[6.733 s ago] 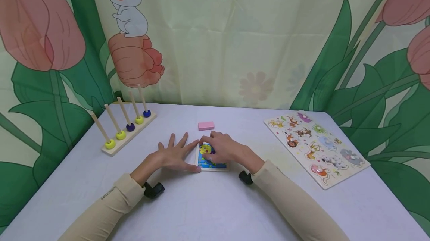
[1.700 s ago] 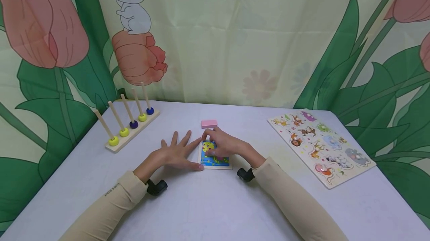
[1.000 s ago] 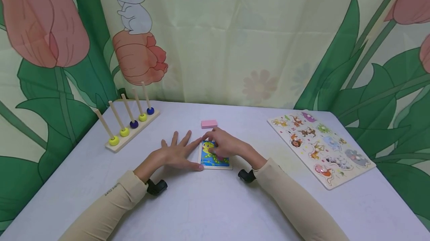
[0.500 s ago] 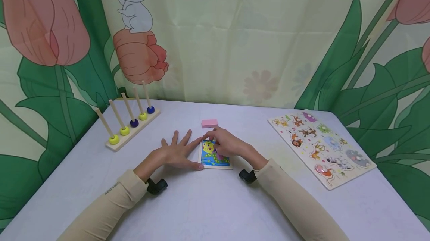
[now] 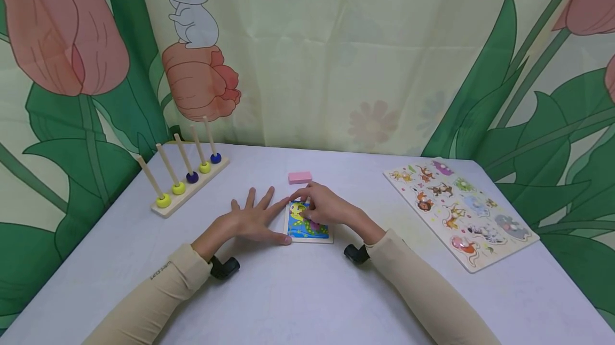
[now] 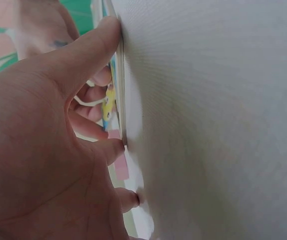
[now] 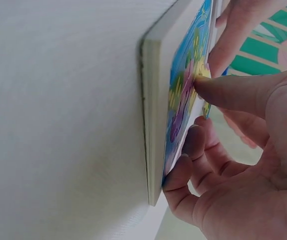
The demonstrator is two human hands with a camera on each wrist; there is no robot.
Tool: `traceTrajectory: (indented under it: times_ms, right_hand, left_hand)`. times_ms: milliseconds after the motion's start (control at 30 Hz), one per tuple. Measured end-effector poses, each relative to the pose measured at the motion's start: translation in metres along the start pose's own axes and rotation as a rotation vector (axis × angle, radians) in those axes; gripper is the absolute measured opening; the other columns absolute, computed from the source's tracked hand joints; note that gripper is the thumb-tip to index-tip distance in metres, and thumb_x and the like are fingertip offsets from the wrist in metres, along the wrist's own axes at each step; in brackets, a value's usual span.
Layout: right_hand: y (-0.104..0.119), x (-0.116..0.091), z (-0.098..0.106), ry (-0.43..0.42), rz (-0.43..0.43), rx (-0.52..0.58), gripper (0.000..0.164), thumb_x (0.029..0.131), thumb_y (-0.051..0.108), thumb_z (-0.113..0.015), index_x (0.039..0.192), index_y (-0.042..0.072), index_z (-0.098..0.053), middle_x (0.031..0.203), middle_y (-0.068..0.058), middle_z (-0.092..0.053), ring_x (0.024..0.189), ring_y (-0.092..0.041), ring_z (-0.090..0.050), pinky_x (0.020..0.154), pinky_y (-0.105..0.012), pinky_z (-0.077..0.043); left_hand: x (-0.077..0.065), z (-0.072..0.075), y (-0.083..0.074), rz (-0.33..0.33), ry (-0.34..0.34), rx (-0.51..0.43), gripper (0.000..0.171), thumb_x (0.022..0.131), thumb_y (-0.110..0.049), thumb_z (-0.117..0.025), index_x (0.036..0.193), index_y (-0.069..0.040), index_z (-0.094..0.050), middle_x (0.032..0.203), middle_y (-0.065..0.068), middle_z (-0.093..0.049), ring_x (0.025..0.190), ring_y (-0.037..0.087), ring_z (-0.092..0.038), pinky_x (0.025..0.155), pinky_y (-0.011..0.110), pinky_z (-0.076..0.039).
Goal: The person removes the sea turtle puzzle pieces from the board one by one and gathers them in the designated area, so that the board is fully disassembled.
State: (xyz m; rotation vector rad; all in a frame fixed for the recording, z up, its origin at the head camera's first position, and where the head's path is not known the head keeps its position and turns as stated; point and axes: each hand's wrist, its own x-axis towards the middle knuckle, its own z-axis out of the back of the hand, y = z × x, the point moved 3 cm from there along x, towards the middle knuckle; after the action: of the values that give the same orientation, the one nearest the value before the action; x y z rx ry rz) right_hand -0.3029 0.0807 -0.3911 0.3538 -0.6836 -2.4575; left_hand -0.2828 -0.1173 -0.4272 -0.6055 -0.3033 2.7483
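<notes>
A small framed jigsaw puzzle (image 5: 308,234) with a blue, yellow and purple picture lies flat on the white table. My left hand (image 5: 250,223) spreads its fingers on the tabletop, thumb and index finger touching the puzzle's left edge. Over the upper part of the picture, my right hand (image 5: 328,207) bends its fingers, with the thumb reaching onto the picture. In the right wrist view a yellowish puzzle piece (image 7: 206,109) stands slightly raised from the board, between thumb and fingertips. The right hand hides the puzzle's upper right part in the head view.
Just behind the puzzle lies a pink block (image 5: 300,178). At the left stands a wooden peg rack (image 5: 189,190) with yellow and dark blue beads on its pegs. An animal puzzle board (image 5: 461,211) lies at the right. A printed curtain (image 5: 298,67) hangs behind the table.
The right hand stays over the puzzle; its thumb has shifted slightly and reaches further onto the picture than half a second ago. The left hand keeps its place at the left edge.
</notes>
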Motion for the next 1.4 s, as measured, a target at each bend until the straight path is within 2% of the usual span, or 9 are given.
traceTrajectory:
  times_ms: [200,433,700,867,1100,1400]
  right_hand:
    - [0.001,0.000,0.000,-0.001,0.023,-0.009,0.045,0.097,0.010,-0.077,0.140,0.016,-0.070,0.128,-0.013,-0.062,0.092,-0.017,-0.060,0.083,-0.025,-0.059]
    - [0.002,-0.001,-0.001,-0.013,0.018,-0.017,0.043,0.098,0.011,-0.076,0.140,0.015,-0.069,0.128,-0.013,-0.063,0.096,-0.018,-0.060,0.088,-0.029,-0.059]
    - [0.001,-0.002,0.001,-0.015,-0.007,-0.016,0.043,0.098,0.014,-0.077,0.140,0.018,-0.069,0.124,-0.011,-0.066,0.095,-0.017,-0.059,0.083,-0.026,-0.057]
    - [-0.001,-0.005,0.003,0.000,-0.021,-0.027,0.044,0.098,0.018,-0.076,0.142,0.018,-0.067,0.121,-0.009,-0.067,0.096,-0.016,-0.058,0.082,-0.025,-0.055]
    - [-0.012,-0.015,0.008,-0.002,0.008,-0.040,0.041,0.098,0.016,-0.074,0.139,0.016,-0.070,0.119,-0.010,-0.067,0.092,-0.016,-0.058,0.079,-0.023,-0.052]
    - [-0.032,-0.033,0.016,-0.043,-0.003,-0.055,0.040,0.098,0.014,-0.074,0.138,0.016,-0.071,0.118,-0.010,-0.064,0.092,-0.017,-0.056,0.079,-0.026,-0.051]
  left_hand:
    - [-0.006,0.002,-0.004,0.007,0.014,-0.011,0.111,0.082,-0.082,-0.065,0.170,-0.041,-0.012,0.181,0.010,0.010,0.161,0.057,0.017,0.116,0.090,0.001]
    - [-0.017,0.010,-0.011,-0.009,0.003,0.006,0.107,0.085,-0.079,-0.065,0.171,-0.035,-0.017,0.181,0.015,0.003,0.161,0.060,0.010,0.115,0.091,-0.003]
    - [-0.012,0.007,-0.007,-0.014,-0.003,-0.001,0.113,0.080,-0.088,-0.062,0.170,-0.039,-0.015,0.181,0.013,0.006,0.161,0.060,0.011,0.114,0.092,-0.001]
    - [-0.013,0.007,-0.007,-0.014,0.000,-0.001,0.111,0.082,-0.085,-0.063,0.171,-0.037,-0.016,0.181,0.012,0.006,0.161,0.059,0.011,0.115,0.091,-0.001]
    - [-0.020,0.011,-0.011,-0.009,-0.005,0.002,0.105,0.087,-0.079,-0.064,0.171,-0.034,-0.018,0.181,0.014,0.004,0.162,0.059,0.008,0.116,0.090,-0.005]
    - [-0.017,0.010,-0.012,0.000,0.000,-0.003,0.107,0.085,-0.081,-0.064,0.171,-0.035,-0.018,0.181,0.012,0.005,0.162,0.057,0.011,0.117,0.089,-0.002]
